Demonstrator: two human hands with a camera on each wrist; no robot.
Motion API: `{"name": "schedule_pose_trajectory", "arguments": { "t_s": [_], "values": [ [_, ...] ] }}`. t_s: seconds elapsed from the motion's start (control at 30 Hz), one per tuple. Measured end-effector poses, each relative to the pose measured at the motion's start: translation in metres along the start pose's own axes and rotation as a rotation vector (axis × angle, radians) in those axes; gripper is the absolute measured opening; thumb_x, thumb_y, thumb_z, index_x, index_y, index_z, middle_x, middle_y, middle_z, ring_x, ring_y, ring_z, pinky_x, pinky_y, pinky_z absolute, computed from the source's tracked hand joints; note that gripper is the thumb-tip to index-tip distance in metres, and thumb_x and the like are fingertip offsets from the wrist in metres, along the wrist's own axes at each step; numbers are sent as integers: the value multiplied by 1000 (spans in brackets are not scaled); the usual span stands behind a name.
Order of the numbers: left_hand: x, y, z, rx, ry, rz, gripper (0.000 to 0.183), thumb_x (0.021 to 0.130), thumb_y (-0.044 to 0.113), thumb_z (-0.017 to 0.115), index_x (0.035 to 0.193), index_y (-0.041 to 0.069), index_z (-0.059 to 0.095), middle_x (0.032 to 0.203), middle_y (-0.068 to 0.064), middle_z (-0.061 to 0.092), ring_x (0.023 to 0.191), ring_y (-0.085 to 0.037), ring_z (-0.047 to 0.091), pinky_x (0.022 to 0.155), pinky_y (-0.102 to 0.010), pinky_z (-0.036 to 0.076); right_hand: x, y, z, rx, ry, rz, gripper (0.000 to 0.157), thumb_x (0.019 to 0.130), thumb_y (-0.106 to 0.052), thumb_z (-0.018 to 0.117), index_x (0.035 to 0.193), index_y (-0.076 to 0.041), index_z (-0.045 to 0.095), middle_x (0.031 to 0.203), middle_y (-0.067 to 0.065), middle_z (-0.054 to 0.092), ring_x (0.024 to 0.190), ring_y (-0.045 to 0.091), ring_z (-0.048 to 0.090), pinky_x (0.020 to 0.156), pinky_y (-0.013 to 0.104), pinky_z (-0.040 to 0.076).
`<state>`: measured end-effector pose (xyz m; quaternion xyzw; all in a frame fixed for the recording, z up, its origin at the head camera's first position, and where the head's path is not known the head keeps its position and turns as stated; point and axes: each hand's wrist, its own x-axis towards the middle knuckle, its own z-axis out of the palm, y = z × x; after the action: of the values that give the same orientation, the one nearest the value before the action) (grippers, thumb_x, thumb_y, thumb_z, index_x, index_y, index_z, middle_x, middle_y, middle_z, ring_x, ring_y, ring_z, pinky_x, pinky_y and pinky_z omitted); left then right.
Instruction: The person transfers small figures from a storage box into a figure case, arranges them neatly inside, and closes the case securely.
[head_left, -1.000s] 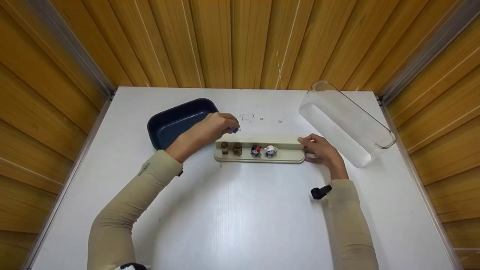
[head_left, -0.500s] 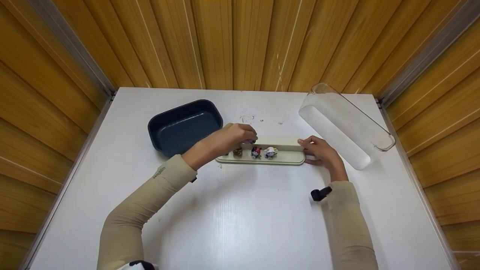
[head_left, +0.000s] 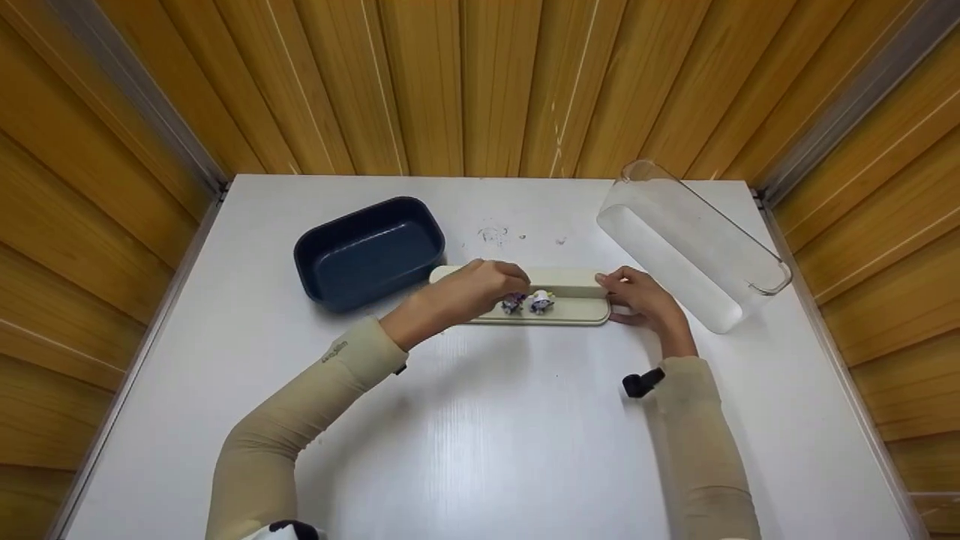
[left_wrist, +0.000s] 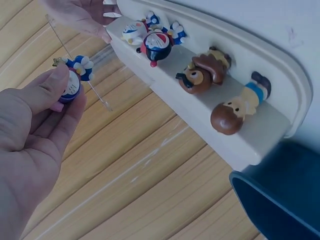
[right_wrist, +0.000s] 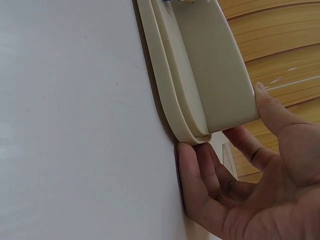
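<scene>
A cream stepped display base (head_left: pixel 581 309) lies in the middle of the table. On its lower step stand several small figurines; the left wrist view shows a brown-haired boy (left_wrist: pixel 234 114), a brown bearded figure (left_wrist: pixel 199 75), a figure with a dark red-trimmed head (left_wrist: pixel 157 47) and a white-capped one (left_wrist: pixel 134 32). My left hand (head_left: pixel 480 289) is over the base, pinching a purple-headed figurine (left_wrist: pixel 71 91) between thumb and fingers. In the head view this hand covers the base's left part. My right hand (right_wrist: pixel 280 170) grips the base's right end, thumb against the raised step, fingers at the lower rim.
A dark blue rectangular tub (head_left: pixel 367 262) stands just left of the base. At the right, a long transparent cover (head_left: pixel 686 244) lies slantwise. Small dark specks (head_left: pixel 493 235) are scattered behind the base. Wooden panels (head_left: pixel 499 90) rise at the table's back edge.
My left hand has carried the purple-headed figurine rightward from beside the tub to above the base's middle. The right hand stays at the base's right end.
</scene>
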<state>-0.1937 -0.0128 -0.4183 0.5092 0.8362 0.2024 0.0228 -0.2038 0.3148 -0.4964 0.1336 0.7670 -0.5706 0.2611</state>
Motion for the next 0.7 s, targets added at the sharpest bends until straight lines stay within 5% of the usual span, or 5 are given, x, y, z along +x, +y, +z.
{"name": "schedule_pose_trajectory", "arguments": {
  "t_s": [0.2,0.7],
  "values": [
    [6,6,7,12,47,32,25,95,-3,66,116,5,75,120,-9,72,110,-21,69,93,-30,56,17,12,-5,-10,23,-3,40,100,-44,62,113,-10,49,147,21,47,125,29,56,97,42,54],
    [33,20,31,-44,47,25,26,94,-1,68,118,6,75,122,-7,71,114,-20,67,96,-28,54,17,15,-3,-19,37,-9,50,97,-50,65,120,-8,50,145,20,48,125,30,56,92,37,57]
  ]
}}
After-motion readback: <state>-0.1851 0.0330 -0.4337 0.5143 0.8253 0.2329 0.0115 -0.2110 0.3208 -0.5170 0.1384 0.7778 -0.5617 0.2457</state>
